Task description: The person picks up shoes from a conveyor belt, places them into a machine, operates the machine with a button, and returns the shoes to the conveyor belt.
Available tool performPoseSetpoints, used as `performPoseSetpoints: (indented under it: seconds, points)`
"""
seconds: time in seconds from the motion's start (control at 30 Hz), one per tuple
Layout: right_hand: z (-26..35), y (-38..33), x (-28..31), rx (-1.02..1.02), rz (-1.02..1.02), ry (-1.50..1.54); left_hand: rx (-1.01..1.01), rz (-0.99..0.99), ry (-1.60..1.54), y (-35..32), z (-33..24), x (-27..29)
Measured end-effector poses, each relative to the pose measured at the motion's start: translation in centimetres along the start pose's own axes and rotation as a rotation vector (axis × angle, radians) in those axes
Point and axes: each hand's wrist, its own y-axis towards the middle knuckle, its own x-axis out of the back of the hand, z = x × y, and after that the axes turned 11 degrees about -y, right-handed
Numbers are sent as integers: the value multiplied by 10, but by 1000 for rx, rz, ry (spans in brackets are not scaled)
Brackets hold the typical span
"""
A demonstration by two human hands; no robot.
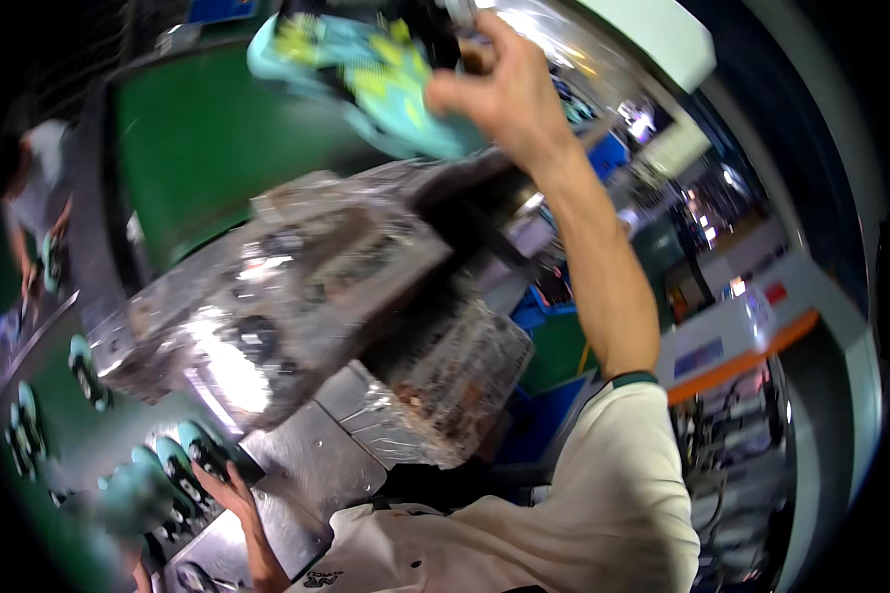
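Raised at the top, my right hand [504, 94] is closed on a teal and yellow shoe [366, 74], its thumb against the shoe's near end. The shoe is smeared by motion and tilted above a green surface [208, 138]. At the lower left, my left hand [225, 489] is closed at the end of a teal shoe with a dark underside [204, 451]. Several similar teal shoes [173, 463] stand in a row right beside it.
Machine parts wrapped in clear film [307, 267] fill the middle, with a metal plate [336, 445] below. More shoes [87, 371] lie on a green surface at left. Another person [42, 198] works at far left. An orange-edged machine panel [732, 346] stands at right.
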Motion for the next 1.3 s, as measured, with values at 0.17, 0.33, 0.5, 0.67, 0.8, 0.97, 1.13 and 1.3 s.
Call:
performPoseSetpoints:
  seconds: [0.17,0.33,0.5,0.67,0.8,0.97,1.13,1.3]
  points:
    - [26,-199,112,165,138,27,488,1097,-1121,-36,-261,6]
    - [66,-364,176,-131,409,112,1270,2511,-1417,-108,-418,-17]
    - [95,-532,228,-595,28,-794,1123,2567,-1217,-242,-455,-44]
    - [165,-710,192,-1196,-1066,377,701,2310,-1062,-395,-465,-27]
    - [183,-764,173,-1440,-1619,99,223,2394,-922,-501,-445,5]
    - [238,-858,195,-1377,-1882,-138,-97,2760,-671,-600,-473,33]
    - [282,-913,209,-1324,-2066,-420,-40,2699,-445,-754,-482,-25]
    - [310,-933,227,-1542,-2076,-766,-732,2376,-238,-916,-483,-69]
